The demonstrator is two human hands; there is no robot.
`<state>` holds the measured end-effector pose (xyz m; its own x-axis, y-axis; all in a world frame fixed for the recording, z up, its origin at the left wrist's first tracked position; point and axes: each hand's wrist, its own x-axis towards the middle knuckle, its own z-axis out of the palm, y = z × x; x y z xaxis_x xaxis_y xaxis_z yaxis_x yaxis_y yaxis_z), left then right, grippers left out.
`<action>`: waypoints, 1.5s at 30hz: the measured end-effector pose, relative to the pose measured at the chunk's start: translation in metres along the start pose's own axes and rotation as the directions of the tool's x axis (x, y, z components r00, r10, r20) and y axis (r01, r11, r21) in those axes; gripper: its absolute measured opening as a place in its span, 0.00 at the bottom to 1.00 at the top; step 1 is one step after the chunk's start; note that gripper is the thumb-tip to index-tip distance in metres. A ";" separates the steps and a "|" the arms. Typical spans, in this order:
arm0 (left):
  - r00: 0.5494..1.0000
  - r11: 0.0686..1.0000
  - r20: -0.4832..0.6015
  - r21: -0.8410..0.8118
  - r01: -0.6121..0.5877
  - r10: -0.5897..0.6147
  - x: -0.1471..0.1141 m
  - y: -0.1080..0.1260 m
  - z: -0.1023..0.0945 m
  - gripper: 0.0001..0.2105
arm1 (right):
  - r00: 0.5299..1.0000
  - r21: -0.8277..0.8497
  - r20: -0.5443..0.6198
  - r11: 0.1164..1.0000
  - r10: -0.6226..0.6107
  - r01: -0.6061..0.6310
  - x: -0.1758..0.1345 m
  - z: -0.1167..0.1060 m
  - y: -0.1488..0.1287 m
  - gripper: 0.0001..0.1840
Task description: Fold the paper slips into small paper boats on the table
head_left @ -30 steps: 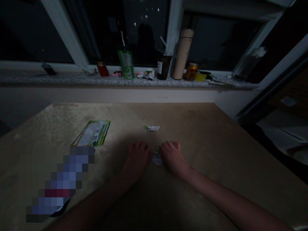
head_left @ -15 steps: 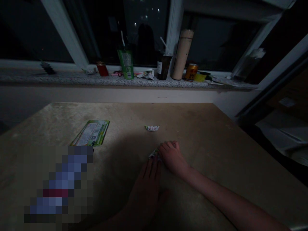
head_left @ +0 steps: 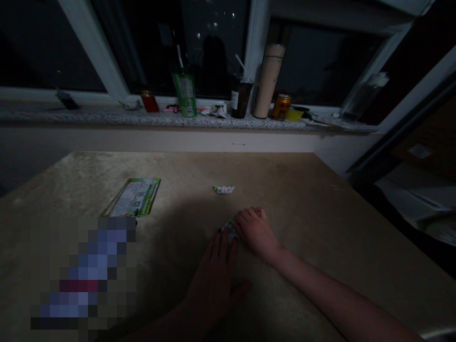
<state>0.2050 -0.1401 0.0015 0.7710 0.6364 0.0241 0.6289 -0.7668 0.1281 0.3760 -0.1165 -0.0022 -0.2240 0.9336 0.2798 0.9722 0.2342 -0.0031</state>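
A small piece of folded printed paper (head_left: 230,230) lies on the table under my fingertips, and much of it is hidden. My left hand (head_left: 215,278) lies flat in shadow with its fingers stretched forward, their tips pressing on the paper's near side. At the paper's right edge, my right hand (head_left: 257,233) rests with its fingers curled in, apparently pinching that edge. Just beyond both hands sits a small boat-shaped folded paper (head_left: 223,190), white with green ends, untouched.
Green printed sheets (head_left: 142,198) lie at the left on the table (head_left: 292,185), above a pixelated bluish object (head_left: 90,266). Along the windowsill (head_left: 124,115) stand a green cup (head_left: 185,92), a dark cup (head_left: 240,99), a tall tan cylinder (head_left: 269,80) and an orange can (head_left: 281,107).
My left fingers have shifted slightly on the folded paper, and a little more of its surface shows. My right hand stays at its edge. The whole view has drifted slightly.
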 end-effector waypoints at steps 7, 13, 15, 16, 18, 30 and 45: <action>0.999 0.999 0.037 0.036 0.026 -0.027 0.008 -0.005 -0.012 0.39 | 0.995 0.354 0.037 0.932 -0.096 0.077 -0.004 -0.007 0.021 0.08; 0.999 0.999 -0.022 -0.013 -0.031 0.030 0.007 -0.012 -0.009 0.39 | 0.993 0.599 0.098 0.801 -0.063 -0.008 0.000 -0.007 0.037 0.07; 0.997 0.997 -0.051 -0.050 -0.058 0.056 0.007 -0.015 -0.004 0.40 | 0.991 0.670 0.135 0.739 -0.024 -0.073 0.001 -0.003 0.039 0.08; 0.996 0.995 -0.062 -0.070 -0.069 0.065 0.006 -0.016 -0.002 0.40 | 0.986 0.711 0.164 0.693 0.000 -0.118 0.002 -0.002 0.039 0.08; 0.994 0.991 -0.076 -0.103 -0.085 0.078 0.005 -0.018 0.003 0.41 | 0.969 0.777 0.243 0.588 0.052 -0.226 0.003 0.002 0.040 0.07; 0.997 0.986 -0.049 -0.148 -0.069 0.063 0.008 -0.019 0.000 0.41 | 0.899 0.804 0.419 0.407 0.128 -0.433 0.007 0.000 0.040 0.05; 0.990 0.981 -0.017 -0.138 -0.140 0.139 0.011 -0.027 -0.004 0.42 | 0.939 0.640 0.333 0.712 0.083 -0.289 0.010 -0.013 0.034 0.07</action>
<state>0.1958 -0.1120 0.0021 0.8490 0.5252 0.0580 0.4953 -0.8292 0.2589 0.4074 -0.1030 0.0129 -0.1527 0.9867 -0.0567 0.7130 0.0702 -0.6977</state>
